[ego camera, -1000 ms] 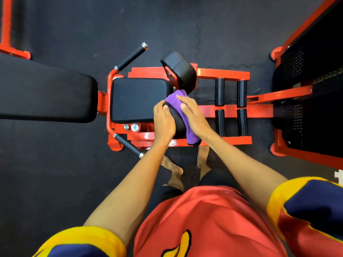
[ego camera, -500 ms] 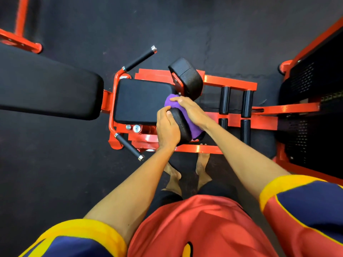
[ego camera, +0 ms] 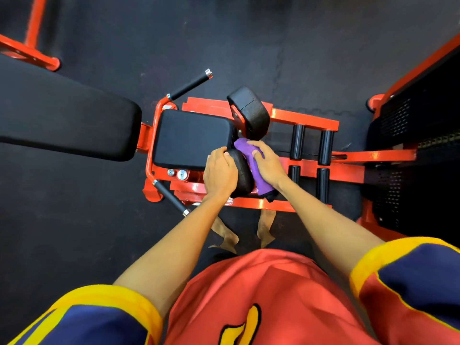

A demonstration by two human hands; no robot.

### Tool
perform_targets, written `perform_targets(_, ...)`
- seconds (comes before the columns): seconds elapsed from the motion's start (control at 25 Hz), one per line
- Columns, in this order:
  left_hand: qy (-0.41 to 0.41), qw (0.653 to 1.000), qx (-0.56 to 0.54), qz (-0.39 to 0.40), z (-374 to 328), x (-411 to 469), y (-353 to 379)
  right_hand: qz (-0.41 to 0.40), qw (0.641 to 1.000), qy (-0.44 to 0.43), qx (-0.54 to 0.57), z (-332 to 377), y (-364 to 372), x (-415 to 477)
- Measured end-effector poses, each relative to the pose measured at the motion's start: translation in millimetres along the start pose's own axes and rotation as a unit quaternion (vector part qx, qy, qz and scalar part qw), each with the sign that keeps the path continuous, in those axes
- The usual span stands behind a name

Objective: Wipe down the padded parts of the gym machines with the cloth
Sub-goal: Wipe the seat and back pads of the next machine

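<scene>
Looking down from the head camera, a person in a red shirt with yellow-edged navy sleeves stands over an orange gym machine point(ego camera: 306, 119) on a dark rubber floor point(ego camera: 249, 33). Two bare feet point(ego camera: 226, 235) show just below the machine's near rail.

The left hand point(ego camera: 220, 174) rests on the near leg pad point(ego camera: 240, 170), a rounded black cushion beside the right end of the seat cushion point(ego camera: 194, 139). Its grip is closed on the pad, with the fingers curled over the pad's far left edge.

The right hand point(ego camera: 268, 165) lies on the pad's right side, over the purple cloth point(ego camera: 262, 186). Its grip is bent around the cloth and holds it against the pad's right face. One end of the cloth pokes out beyond the fingertips towards the far leg pad point(ego camera: 251, 113), and the other end hangs out under the wrist, touching the orange rail.

The far leg pad stands tilted just beyond the hands, apart from the near one. Left of the seat cushion lies the long black backrest point(ego camera: 62, 110). A black handle point(ego camera: 189, 85) sticks out past the seat's far corner and another point(ego camera: 171, 197) past its near corner. Four black foot rollers point(ego camera: 297, 141) sit on the frame to the right of the hands, and a black perforated weight housing point(ego camera: 410, 145) fills the right edge.
</scene>
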State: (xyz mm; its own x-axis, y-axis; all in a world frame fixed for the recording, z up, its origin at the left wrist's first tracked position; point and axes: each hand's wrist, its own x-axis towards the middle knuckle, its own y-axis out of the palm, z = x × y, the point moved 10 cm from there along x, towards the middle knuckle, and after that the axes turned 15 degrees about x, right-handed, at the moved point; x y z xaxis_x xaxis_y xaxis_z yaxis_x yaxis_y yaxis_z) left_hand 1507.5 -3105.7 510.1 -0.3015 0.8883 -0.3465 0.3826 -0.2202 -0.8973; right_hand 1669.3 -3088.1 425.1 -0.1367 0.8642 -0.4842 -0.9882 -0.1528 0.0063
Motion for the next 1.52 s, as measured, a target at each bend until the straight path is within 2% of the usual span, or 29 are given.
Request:
perform_targets(0.12, 0.029, 1.0, 0.008, -0.005, -12, 2, -11, -0.031, 0.995, -0.098, 0.012, 49, -17, -31)
perform_targets(0.24, 0.019, 0.999, -0.034, -0.009, -24, 10, -19, -0.087, 0.98, -0.179, 0.006, 93, -36, -54)
perform_targets(0.44, 0.055, 0.996, -0.076, -0.003, -58, 26, -26, -0.179, 0.961, -0.187, -0.095, 108, -59, -42)
perform_targets(0.6, 0.079, 0.984, -0.158, 0.007, -73, 48, -22, -0.143, 0.951, -0.188, -0.198, 107, -44, -17)
perform_targets(0.84, 0.019, 0.973, -0.221, 0.057, -77, 83, -10, -0.132, 0.91, -0.206, -0.334, 132, -23, 37)
perform_targets(0.92, 0.016, 0.969, -0.241, 0.056, -78, 85, -8, -0.099, 0.914, -0.17, -0.356, 150, -13, 81)
perform_targets(1.04, 0.016, 0.967, -0.246, 0.058, -81, 82, -8, -0.016, 0.941, -0.078, -0.33, 162, -3, 140)
perform_targets(1.12, 0.017, 0.967, -0.247, 0.056, -80, 85, -8, -0.001, 0.946, -0.049, -0.321, 160, -4, 150)
perform_targets(1.32, -0.013, 0.963, -0.263, 0.055, -64, 105, -6, -0.084, 0.937, -0.207, -0.267, 137, -17, 62)
perform_targets(1.4, -0.024, 0.958, -0.279, 0.056, -61, 105, -7, -0.099, 0.941, -0.213, -0.243, 126, -24, 46)
perform_targets(1.52, -0.033, 0.95, -0.305, 0.062, -59, 103, -7, -0.083, 0.942, -0.208, -0.249, 135, -23, 71)
